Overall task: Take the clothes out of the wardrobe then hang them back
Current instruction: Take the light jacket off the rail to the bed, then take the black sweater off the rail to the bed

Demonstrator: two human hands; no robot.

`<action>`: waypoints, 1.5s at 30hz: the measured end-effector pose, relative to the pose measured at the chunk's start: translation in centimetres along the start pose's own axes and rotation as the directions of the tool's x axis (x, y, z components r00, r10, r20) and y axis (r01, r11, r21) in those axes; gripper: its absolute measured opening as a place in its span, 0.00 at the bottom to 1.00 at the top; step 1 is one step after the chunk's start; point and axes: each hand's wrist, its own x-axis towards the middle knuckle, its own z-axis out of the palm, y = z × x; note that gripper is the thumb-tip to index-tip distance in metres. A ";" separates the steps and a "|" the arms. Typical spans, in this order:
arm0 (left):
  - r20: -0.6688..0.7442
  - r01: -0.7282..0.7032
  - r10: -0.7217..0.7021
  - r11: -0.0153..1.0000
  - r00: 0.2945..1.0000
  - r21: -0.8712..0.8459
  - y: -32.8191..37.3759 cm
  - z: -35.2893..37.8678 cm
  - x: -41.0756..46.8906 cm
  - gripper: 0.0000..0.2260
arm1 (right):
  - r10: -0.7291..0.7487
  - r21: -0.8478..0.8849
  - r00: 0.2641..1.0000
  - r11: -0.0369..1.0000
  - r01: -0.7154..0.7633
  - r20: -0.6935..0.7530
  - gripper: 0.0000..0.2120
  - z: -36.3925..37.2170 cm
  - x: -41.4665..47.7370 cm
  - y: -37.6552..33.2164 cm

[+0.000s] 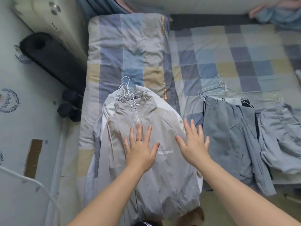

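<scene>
Neither hand has a grip on anything: the left hand (140,149) lies flat with fingers spread straight on the chest of a grey jacket (164,176), and the right hand (193,144) is spread the same way over the jacket's shoulder edge (whether it presses the cloth or hangs just above it I cannot tell); the jacket tops a stack of pale garments, its zip facing up, with a cluster of wire hangers (127,93) poking out at the collar; the stack lies on a folded checked quilt (127,46) on the bed (228,54), its hem trailing off the near edge; just beside it to the right is a second pile (228,136) of blue-grey clothes with its own hooks (219,90) fanned out at the top; on the floor to the left sit a rolled mat (52,59) and dumbbells (70,105); no wardrobe is in view, so the hanging-back half looks not yet begun. The risk from here is the hooks: they overlap closely, so lifting one garment may drag its neighbours, and the jacket's slick cloth could slide off its hanger if raised by the body instead of the hook.
</scene>
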 end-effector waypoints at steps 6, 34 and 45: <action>-0.001 -0.111 0.111 0.994 0.994 0.020 8.1 -0.5 -4.4 0.31 | 0.012 -0.013 0.990 1.000 -0.014 -0.142 0.34 -5.9 -6.5 6.1; 0.340 -0.981 0.920 0.177 0.195 0.083 61.3 22.3 -36.8 0.32 | 0.813 0.540 0.357 0.575 -0.615 -0.459 0.34 -15.1 -50.0 54.6; 0.418 -0.888 0.784 -0.423 -0.459 -0.181 78.6 32.3 -54.3 0.31 | 0.925 0.726 -0.187 0.123 -0.677 -0.331 0.33 -14.9 -64.6 64.2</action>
